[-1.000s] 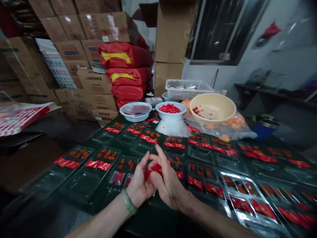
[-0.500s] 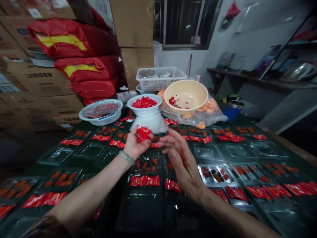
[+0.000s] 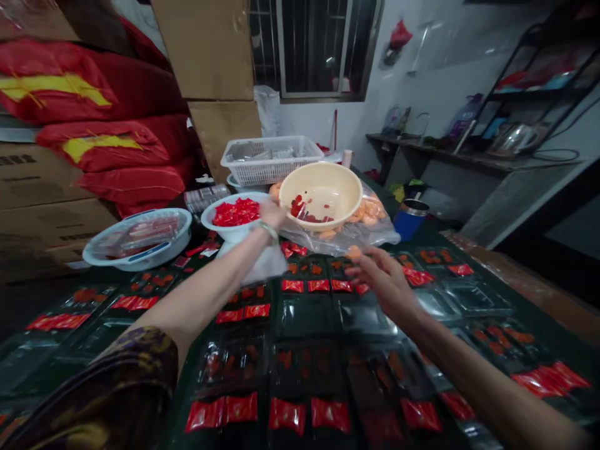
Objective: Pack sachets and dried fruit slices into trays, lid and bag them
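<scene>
My left hand (image 3: 273, 215) is stretched far forward, between the pale blue bowl of red packets (image 3: 237, 212) and the cream basin (image 3: 344, 215). Motion smears its fingers, so whether anything is in them cannot be made out. My right hand (image 3: 387, 281) hovers open over the trays, its fingers apart and pointing left, just below an orange piece (image 3: 354, 252) at the plastic bag's edge. Beneath both arms lie clear plastic trays (image 3: 304, 319) in rows, many with orange-brown pieces in the compartments and small red packets (image 3: 287, 415) across the middle.
A white basket (image 3: 272, 169) stands behind the bowls. To the left is a blue basin (image 3: 180, 240) with plastic-wrapped goods. A blue cup (image 3: 410, 220) stands right of the bag of orange pieces (image 3: 372, 215). Red sacks (image 3: 135, 184) and cardboard boxes are stacked at the left.
My left hand has moved forward to the bowls; the red packets it held no longer show in it. My right hand has moved right, away from the left. The view has turned right.
</scene>
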The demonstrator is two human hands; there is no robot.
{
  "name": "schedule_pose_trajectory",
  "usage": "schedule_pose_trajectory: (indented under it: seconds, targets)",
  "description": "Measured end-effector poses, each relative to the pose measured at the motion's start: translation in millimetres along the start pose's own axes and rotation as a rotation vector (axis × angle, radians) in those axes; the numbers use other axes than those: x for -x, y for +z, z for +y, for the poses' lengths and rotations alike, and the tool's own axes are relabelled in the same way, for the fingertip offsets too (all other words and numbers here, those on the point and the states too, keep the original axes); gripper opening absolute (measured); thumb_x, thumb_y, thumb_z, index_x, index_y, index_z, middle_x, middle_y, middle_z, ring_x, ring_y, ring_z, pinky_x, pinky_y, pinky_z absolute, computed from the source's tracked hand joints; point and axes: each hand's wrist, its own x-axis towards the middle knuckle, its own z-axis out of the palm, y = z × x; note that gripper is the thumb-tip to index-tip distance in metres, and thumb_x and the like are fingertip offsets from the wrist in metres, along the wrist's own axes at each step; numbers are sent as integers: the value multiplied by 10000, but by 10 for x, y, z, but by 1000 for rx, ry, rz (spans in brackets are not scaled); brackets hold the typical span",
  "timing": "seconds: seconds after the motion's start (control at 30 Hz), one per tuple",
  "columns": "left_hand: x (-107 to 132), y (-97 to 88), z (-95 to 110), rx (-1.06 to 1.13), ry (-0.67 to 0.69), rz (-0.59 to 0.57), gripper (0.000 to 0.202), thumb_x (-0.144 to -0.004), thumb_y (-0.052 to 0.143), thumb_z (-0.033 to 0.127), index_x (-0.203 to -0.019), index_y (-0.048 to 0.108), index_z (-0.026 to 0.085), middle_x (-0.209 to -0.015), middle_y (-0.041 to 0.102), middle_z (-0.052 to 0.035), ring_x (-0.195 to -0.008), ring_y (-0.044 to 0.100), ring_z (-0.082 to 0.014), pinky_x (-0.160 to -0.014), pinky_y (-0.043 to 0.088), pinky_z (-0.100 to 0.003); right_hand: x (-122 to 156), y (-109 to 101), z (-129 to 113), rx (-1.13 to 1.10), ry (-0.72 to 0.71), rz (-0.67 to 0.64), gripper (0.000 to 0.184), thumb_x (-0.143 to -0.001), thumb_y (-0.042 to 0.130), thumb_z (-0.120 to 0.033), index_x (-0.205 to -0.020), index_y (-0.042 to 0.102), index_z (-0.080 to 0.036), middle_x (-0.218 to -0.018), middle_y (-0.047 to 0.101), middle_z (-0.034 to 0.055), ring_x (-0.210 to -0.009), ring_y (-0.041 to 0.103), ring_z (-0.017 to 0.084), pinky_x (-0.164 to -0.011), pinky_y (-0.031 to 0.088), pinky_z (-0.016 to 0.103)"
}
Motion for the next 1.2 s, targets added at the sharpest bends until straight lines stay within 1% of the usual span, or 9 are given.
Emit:
schedule_pose_trajectory:
  seconds: [0.2,0.4,0.57,0.67,0.83,0.97,1.1,1.17,1.2]
  targets:
    - [100,616,-494,-652,231,-251,223,-659,558,3,-833,591,137,-1155,514,-146,-1211,315,-303,-997,265,-475,-937,-225,356,1175,-330,118,452,-749,503,-128,-1201,510,-119,-1243,470,226,-1044,486,327,-799,402,452]
    - [-340,610,-302,-880,331,-274,152,-735,485,50,-757,600,146,-985,571,-140,-1126,383,-272,-990,275,-420,-1290,-454,430,1431,-386,118,440,-782,485,-158,-1221,514,-152,-1221,485,220,-1003,465,331,-751,372,419]
    - [-203,84,143,-777,524,-218,95,-785,522,195,-775,617,188,-919,592,-104,-1003,461,-238,-974,284,-369,-1623,-572,385,1277,-152,-56,486,-782,494,-210,-1251,481,-85,-1101,582,206,-967,541,289,-743,404,350]
    - [-5,-474,336,-686,559,10,132,-726,596,241,-602,566,210,-697,542,-58,-825,479,-225,-896,337,-359,-1748,-598,343,1275,-114,-154,350,-776,475,-172,-1099,603,-133,-953,658,140,-907,590,239,-701,404,286]
    - [-52,-1249,250,-1146,518,190,187,-765,517,298,-615,532,187,-676,537,-69,-792,483,-239,-774,396,-382,-1872,-593,181,1316,-56,-95,268,-834,405,-256,-825,654,-158,-831,668,133,-762,615,232,-574,342,276]
    - [-237,-1462,106,-1281,344,279,230,-776,521,338,-680,563,133,-687,546,-92,-793,522,-255,-772,409,-406,-1944,-671,-31,1270,-77,33,238,-823,400,-279,-811,614,-174,-762,641,95,-688,577,205,-531,289,270]
    - [-9,-1173,226,-1342,309,266,331,-770,536,297,-1007,590,74,-1033,539,-177,-1027,468,-348,-847,377,-493,-1959,-766,-226,888,-257,194,134,-740,486,-251,-620,508,-196,-546,478,0,-540,448,141,-513,283,254]
    - [230,-756,294,-1271,380,349,434,-740,552,267,-1146,539,116,-1248,416,-190,-1160,340,-412,-879,325,-572,-1932,-752,-316,667,-343,238,188,-737,509,-278,-573,459,-201,-509,394,-28,-494,365,114,-492,275,247]
    - [330,-483,298,-1109,439,210,397,-730,546,222,-1117,556,133,-1207,453,-166,-1128,389,-363,-899,337,-537,-1907,-728,-361,574,-378,249,217,-743,519,-295,-562,446,-201,-505,367,-35,-486,336,106,-482,268,244]
